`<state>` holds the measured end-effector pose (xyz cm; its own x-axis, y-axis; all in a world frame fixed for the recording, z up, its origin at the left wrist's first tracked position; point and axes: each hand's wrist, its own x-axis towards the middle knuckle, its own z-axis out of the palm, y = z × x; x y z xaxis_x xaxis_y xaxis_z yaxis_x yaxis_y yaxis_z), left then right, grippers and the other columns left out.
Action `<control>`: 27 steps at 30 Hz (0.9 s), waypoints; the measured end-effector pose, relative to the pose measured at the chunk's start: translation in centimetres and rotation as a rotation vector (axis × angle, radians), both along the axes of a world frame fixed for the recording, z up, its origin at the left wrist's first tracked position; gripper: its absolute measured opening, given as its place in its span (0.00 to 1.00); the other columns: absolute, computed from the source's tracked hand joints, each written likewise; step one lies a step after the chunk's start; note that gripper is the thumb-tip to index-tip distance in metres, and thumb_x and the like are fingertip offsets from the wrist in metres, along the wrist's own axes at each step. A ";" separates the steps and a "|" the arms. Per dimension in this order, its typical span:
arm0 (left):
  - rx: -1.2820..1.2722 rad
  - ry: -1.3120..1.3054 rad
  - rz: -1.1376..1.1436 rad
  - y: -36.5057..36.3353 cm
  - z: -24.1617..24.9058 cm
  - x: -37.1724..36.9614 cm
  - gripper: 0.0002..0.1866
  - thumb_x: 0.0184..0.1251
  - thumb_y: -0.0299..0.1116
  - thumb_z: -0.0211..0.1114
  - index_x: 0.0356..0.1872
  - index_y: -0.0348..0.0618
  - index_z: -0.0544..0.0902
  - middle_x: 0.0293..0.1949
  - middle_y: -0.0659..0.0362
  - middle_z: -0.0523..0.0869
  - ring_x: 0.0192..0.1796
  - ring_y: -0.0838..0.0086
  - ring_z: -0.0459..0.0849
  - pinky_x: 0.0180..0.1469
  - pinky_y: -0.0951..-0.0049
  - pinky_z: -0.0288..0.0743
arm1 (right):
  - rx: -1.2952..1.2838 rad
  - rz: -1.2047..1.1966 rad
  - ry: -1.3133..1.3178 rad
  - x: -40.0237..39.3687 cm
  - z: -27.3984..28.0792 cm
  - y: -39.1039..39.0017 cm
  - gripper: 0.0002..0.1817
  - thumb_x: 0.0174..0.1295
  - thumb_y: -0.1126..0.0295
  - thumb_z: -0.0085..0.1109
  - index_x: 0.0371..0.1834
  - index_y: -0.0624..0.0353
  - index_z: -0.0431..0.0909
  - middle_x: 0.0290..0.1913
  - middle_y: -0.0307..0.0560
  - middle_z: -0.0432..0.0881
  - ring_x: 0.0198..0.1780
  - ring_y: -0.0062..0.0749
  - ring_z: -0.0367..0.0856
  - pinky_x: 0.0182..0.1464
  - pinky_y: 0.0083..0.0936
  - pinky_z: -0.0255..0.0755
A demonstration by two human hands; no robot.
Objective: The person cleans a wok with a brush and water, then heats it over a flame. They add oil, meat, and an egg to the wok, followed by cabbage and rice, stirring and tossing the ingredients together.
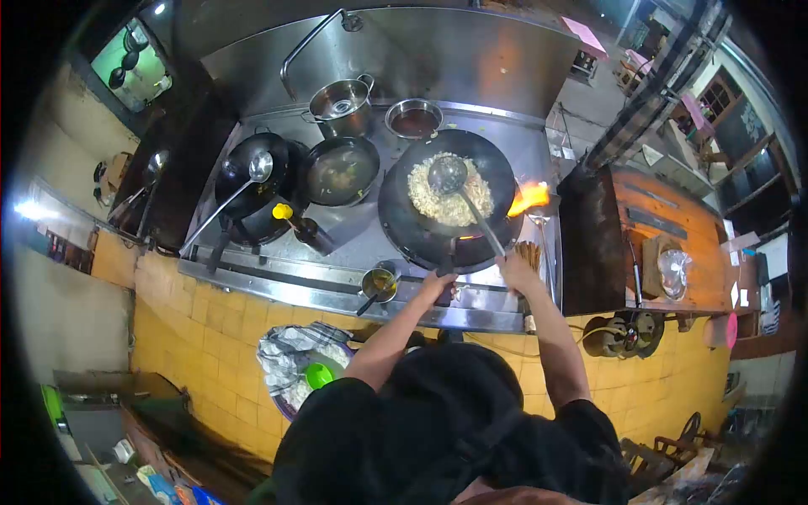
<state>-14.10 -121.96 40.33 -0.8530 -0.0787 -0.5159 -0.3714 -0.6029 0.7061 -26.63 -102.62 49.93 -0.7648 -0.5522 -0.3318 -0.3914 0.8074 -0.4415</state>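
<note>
A large black wok [404, 223] sits over a burner on the steel stove, with orange flame at its right edge. Pale fried food, like rice or noodles [446, 212], lies in it. My left hand [438, 288] is closed round the wok's handle at the front. In my right hand [518, 273] is the long handle of a metal ladle [448, 174], whose round bowl rests on the food. Beside my right hand stands a bundle of thin sticks [528, 254].
Left of the wok are a pan [342, 171], a bottle with a yellow cap [313, 236], a small cup [380, 285] and another wok with a ladle [261, 166]. Behind stand a steel pot [340, 108] and a bowl of dark liquid [413, 120]. A basin with a green scoop [318, 375] is below.
</note>
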 end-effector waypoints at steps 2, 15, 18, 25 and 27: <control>-0.026 -0.042 -0.004 -0.1 0.5 0.2 0.11 0.59 0.30 0.65 0.36 0.42 0.70 0.22 0.60 0.75 0.19 0.75 0.76 0.19 0.71 0.74 | -0.029 -0.204 -0.243 -0.2 2.7 -0.6 0.25 0.69 0.55 0.40 0.44 0.72 0.72 0.41 0.71 0.77 0.48 0.60 0.76 0.50 0.48 0.70; 0.045 -0.134 0.116 4.1 5.2 0.0 0.09 0.59 0.29 0.64 0.32 0.39 0.72 0.20 0.59 0.77 0.19 0.74 0.76 0.19 0.71 0.72 | 0.200 0.008 0.282 6.1 13.7 3.3 0.17 0.62 0.60 0.52 0.44 0.62 0.71 0.29 0.64 0.80 0.35 0.60 0.80 0.41 0.51 0.73; 0.090 -0.060 0.096 3.8 4.2 -0.1 0.10 0.59 0.29 0.65 0.35 0.43 0.71 0.20 0.60 0.75 0.18 0.75 0.75 0.18 0.71 0.72 | 0.030 -0.025 0.278 6.4 11.8 2.8 0.16 0.60 0.62 0.54 0.45 0.62 0.70 0.29 0.64 0.80 0.35 0.62 0.80 0.39 0.51 0.73; -0.077 -0.045 0.101 2.1 1.9 0.3 0.11 0.58 0.30 0.66 0.38 0.43 0.72 0.22 0.61 0.77 0.20 0.77 0.77 0.20 0.73 0.74 | -0.219 -0.036 -0.067 4.8 -2.4 -0.8 0.18 0.66 0.59 0.46 0.42 0.67 0.68 0.26 0.64 0.79 0.28 0.58 0.79 0.34 0.48 0.73; -0.052 -0.029 0.103 2.3 0.6 0.3 0.11 0.58 0.30 0.66 0.38 0.43 0.73 0.22 0.61 0.77 0.20 0.77 0.77 0.20 0.73 0.73 | -0.233 -0.369 -0.571 5.4 0.3 -2.0 0.19 0.68 0.58 0.43 0.41 0.69 0.68 0.25 0.65 0.78 0.25 0.56 0.79 0.31 0.46 0.74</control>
